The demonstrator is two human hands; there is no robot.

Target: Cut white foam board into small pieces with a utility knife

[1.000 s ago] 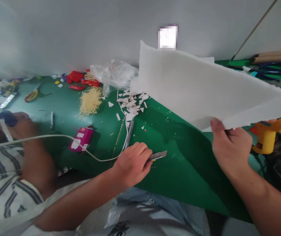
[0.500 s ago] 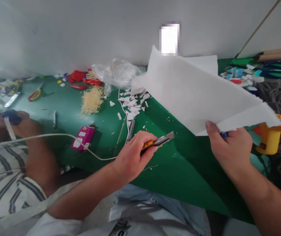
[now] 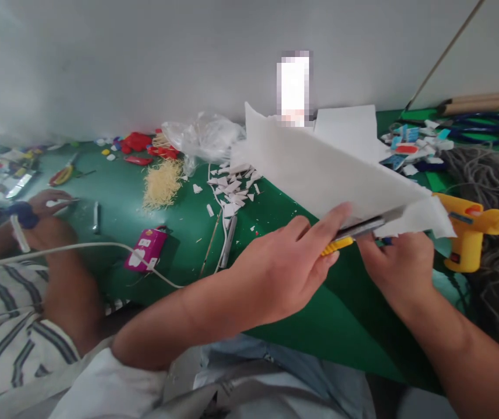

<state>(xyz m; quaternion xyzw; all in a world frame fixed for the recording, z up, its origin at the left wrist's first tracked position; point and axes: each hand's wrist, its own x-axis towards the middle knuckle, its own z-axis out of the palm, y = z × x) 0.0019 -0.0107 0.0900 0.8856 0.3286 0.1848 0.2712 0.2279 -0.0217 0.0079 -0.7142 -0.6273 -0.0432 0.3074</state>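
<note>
My left hand (image 3: 290, 267) is closed around a yellow-handled utility knife (image 3: 340, 241), its blade out and pointing right. The blade lies over the near edge of a white sheet (image 3: 310, 160), close to my other hand; whether it touches the sheet I cannot tell. My right hand (image 3: 400, 265) grips this sheet at its lower edge, thumb toward the blade. The sheet is held up at a tilt above the green table, with a narrow flap bent along its right end. A small blue bit shows by my right fingers, too hidden to name.
White scraps (image 3: 232, 189) and a heap of thin yellow strips (image 3: 162, 183) lie left of the sheet, near a clear plastic bag (image 3: 205, 134). A purple box (image 3: 145, 249) has a white cable across it. At right sits a yellow glue gun (image 3: 467, 233). A co-worker's arm (image 3: 68, 262) is at left.
My left hand has moved right and up with the utility knife, from over the table to the sheet's edge. The sheet, still in my right hand, has dropped a little.
</note>
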